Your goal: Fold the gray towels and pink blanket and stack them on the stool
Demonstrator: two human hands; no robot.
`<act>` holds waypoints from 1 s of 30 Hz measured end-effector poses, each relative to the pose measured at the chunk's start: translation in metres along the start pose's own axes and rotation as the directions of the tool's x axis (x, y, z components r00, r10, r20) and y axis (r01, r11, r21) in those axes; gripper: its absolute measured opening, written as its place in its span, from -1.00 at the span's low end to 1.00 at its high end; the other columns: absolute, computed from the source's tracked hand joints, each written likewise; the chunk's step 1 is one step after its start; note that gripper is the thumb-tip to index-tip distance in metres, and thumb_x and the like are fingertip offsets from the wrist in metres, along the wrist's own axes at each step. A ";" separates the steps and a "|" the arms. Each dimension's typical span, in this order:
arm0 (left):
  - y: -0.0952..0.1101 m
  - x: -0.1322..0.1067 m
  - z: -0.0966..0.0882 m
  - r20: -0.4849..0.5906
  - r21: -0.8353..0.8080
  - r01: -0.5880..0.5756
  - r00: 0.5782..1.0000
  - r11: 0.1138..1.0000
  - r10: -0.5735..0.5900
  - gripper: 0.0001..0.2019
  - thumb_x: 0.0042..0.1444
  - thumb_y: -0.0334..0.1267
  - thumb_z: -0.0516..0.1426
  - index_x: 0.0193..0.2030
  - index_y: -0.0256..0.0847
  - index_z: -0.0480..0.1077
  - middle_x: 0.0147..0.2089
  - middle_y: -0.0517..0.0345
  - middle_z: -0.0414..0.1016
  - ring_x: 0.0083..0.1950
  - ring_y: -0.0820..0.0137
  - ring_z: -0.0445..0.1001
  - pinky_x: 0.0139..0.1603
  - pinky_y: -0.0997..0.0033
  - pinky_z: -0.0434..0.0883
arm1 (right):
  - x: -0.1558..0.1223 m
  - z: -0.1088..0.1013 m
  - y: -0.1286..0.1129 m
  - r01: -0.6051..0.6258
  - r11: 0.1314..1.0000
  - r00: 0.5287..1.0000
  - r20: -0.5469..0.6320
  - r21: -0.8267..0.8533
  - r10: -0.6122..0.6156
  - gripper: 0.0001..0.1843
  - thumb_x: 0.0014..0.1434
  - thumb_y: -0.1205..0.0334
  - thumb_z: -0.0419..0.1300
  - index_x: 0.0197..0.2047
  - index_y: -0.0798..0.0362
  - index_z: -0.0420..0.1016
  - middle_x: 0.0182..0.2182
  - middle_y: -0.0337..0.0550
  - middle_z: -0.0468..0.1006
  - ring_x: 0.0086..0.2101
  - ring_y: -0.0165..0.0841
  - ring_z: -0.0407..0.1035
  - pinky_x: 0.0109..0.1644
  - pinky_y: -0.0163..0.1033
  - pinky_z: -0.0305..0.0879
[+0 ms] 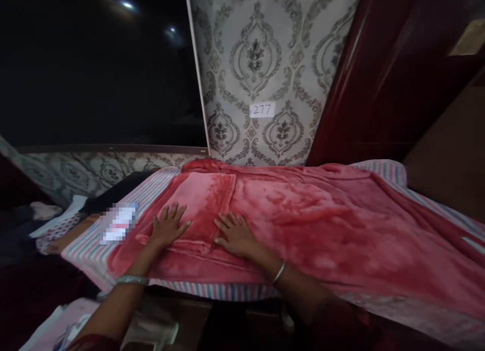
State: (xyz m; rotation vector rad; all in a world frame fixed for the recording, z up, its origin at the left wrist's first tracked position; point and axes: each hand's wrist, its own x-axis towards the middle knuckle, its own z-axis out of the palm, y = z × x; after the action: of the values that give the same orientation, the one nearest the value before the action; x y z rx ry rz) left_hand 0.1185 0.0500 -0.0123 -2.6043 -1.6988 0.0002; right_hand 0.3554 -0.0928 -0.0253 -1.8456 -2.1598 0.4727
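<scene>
A plush red-pink blanket [303, 219] is spread over a surface, with a folded section [200, 189] at its left end. My left hand [168, 227] lies flat on the left part of that fold, fingers spread. At the fold's right edge, my right hand [235, 236] rests palm down, its fingers also apart. Neither hand grips the fabric. Beneath the blanket a striped cloth [227, 291] shows along the front, left and far right edges. What lies under the folded layers is hidden.
A large dark television screen [102, 73] stands behind on the left. Patterned wallpaper [253, 53] carries a paper label [262, 109] reading 277. A dark red door or panel [364, 78] is at right. A pixelated item [119, 223] lies on the striped cloth, with dotted fabric [56, 232] further left.
</scene>
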 end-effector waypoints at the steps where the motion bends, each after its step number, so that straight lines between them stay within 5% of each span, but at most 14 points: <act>1: 0.001 0.000 -0.002 -0.013 0.002 -0.008 1.000 1.000 0.008 -0.32 0.30 0.08 -0.08 0.52 -0.04 -0.01 0.59 0.00 -0.19 0.56 -0.11 -0.20 0.37 -0.46 0.00 | -0.014 -0.001 0.007 0.007 1.000 1.000 -0.002 0.005 -0.007 -0.24 0.37 -0.22 -0.07 0.51 -0.08 -0.02 0.50 -0.15 -0.12 0.46 -0.09 -0.32 0.46 0.26 -0.40; 6: 0.031 0.006 -0.011 -0.070 0.003 -0.072 0.995 0.997 0.072 -0.39 0.35 0.01 -0.18 0.45 -0.15 0.16 0.52 -0.15 0.06 0.53 0.00 -0.01 0.40 -0.36 0.02 | -0.087 -0.007 0.045 -0.052 0.998 0.997 -0.054 0.020 0.053 -0.33 0.34 -0.14 0.03 0.45 -0.17 0.16 0.46 -0.18 0.02 0.44 -0.08 -0.18 0.47 0.16 -0.27; 11: 0.106 0.023 -0.032 0.004 -0.022 -0.313 0.950 0.950 0.313 -0.40 0.35 -0.07 -0.16 0.48 -0.20 0.08 0.54 -0.15 0.00 0.55 0.10 -0.04 0.45 -0.24 -0.04 | -0.154 -0.030 0.086 -0.149 0.987 0.974 -0.163 0.054 0.156 -0.43 0.26 0.02 0.15 0.31 -0.02 0.42 0.35 -0.02 0.30 0.34 -0.05 0.14 0.41 0.11 -0.01; 14: 0.152 0.033 -0.041 -0.037 -0.041 -0.410 0.912 0.911 0.409 -0.39 0.35 -0.07 -0.13 0.48 -0.24 0.10 0.52 -0.18 0.05 0.54 0.05 -0.03 0.46 -0.22 -0.03 | -0.200 -0.051 0.119 -0.233 0.966 0.900 -0.350 0.114 0.258 -0.49 0.30 0.10 0.03 0.24 0.04 0.49 0.21 0.00 0.49 0.20 -0.14 0.35 0.32 0.02 0.19; 16: 0.178 0.035 -0.037 -0.086 -0.037 -0.462 0.885 0.886 0.457 -0.39 0.34 -0.09 -0.10 0.47 -0.27 0.12 0.51 -0.20 0.08 0.54 0.03 -0.01 0.47 -0.20 -0.03 | -0.234 -0.061 0.145 -0.342 0.927 0.759 -0.537 0.151 0.368 -0.46 0.30 0.10 -0.02 0.25 0.06 0.46 0.19 0.01 0.51 0.19 -0.16 0.35 0.31 0.02 0.19; 18: 0.199 0.031 -0.025 -0.091 -0.027 -0.527 0.848 0.850 0.523 -0.39 0.33 -0.10 -0.09 0.47 -0.26 0.12 0.51 -0.19 0.07 0.54 0.05 -0.01 0.47 -0.17 -0.04 | -0.267 -0.066 0.171 -0.466 0.861 0.534 -0.710 0.205 0.458 -0.43 0.25 0.10 -0.01 0.24 0.12 0.44 0.20 0.07 0.48 0.21 -0.13 0.31 0.34 0.05 0.15; 20: 0.211 0.025 -0.008 -0.076 -0.009 -0.563 0.824 0.826 0.561 -0.40 0.34 -0.13 -0.10 0.48 -0.24 0.10 0.53 -0.16 0.02 0.55 0.07 -0.04 0.48 -0.18 -0.05 | -0.297 -0.065 0.194 -0.576 0.773 0.315 -0.800 0.267 0.510 -0.40 0.22 0.10 0.00 0.25 0.19 0.41 0.23 0.15 0.44 0.24 -0.10 0.25 0.37 0.09 0.09; 22: 0.215 0.021 0.008 -0.083 0.008 -0.569 0.819 0.822 0.568 -0.40 0.35 -0.15 -0.13 0.49 -0.23 0.08 0.54 -0.14 -0.02 0.55 0.08 -0.06 0.47 -0.21 -0.04 | -0.321 -0.058 0.212 -0.633 0.690 0.149 -0.820 0.350 0.553 -0.36 0.18 0.10 0.01 0.25 0.24 0.37 0.24 0.21 0.41 0.26 -0.07 0.22 0.37 0.12 0.06; 27: 0.212 0.030 0.022 -0.141 0.020 -0.598 0.792 0.801 0.594 -0.40 0.34 -0.12 -0.14 0.48 -0.20 0.11 0.53 -0.11 -0.01 0.55 0.08 -0.04 0.45 -0.23 0.01 | -0.346 -0.045 0.236 -0.559 0.548 -0.090 -0.703 0.622 0.706 -0.24 0.11 0.07 0.02 0.31 0.33 0.24 0.26 0.31 0.34 0.25 -0.05 0.22 0.34 0.10 0.12; 30: 0.211 0.036 0.024 -0.179 0.015 -0.603 0.783 0.797 0.596 -0.40 0.33 -0.11 -0.14 0.46 -0.19 0.15 0.52 -0.11 0.03 0.53 0.06 0.00 0.43 -0.25 0.04 | -0.351 -0.041 0.242 -0.401 0.502 -0.235 -0.616 0.766 0.752 -0.19 0.08 0.02 0.06 0.33 0.31 0.20 0.30 0.29 0.28 0.28 -0.07 0.16 0.35 0.05 0.10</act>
State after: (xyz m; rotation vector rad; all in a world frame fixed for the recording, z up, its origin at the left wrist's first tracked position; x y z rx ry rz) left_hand 0.3260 -0.0013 -0.0414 -2.9455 -0.7584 -0.2444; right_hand 0.6461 -0.4025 -0.0821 -1.9417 -0.0934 -0.3095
